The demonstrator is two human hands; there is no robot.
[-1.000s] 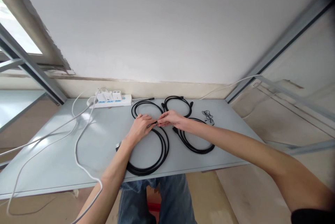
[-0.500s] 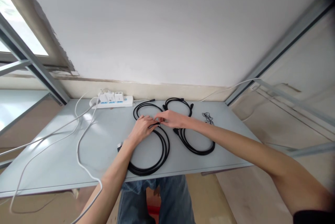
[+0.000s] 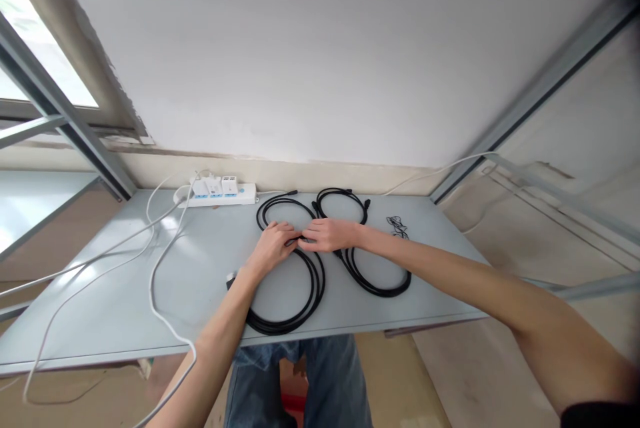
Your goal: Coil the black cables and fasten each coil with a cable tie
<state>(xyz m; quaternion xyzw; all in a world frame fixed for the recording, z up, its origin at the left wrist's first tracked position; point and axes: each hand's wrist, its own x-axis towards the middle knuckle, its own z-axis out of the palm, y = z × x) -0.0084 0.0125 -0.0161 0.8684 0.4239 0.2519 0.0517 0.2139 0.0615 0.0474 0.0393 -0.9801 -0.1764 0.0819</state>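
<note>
1. A thin black cable (image 3: 295, 281) lies in a figure-eight mid-table (image 3: 125, 295); its long axis runs from the near edge toward the wall.
2. Since half a second ago, the right hand (image 3: 330, 235) has lowered, fingers now flatter.
3. The left hand (image 3: 273, 248) and right hand meet at the crossing, fingers curled onto the cable; an actual pinch can't be told.

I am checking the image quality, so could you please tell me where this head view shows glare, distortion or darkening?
Head view: the window at upper left is blown out; soft glare lies on the table below it; straight frame lines bow toward the edges; the upper right corner is darkened; the hands at the black cable look reasonably sharp.
</note>
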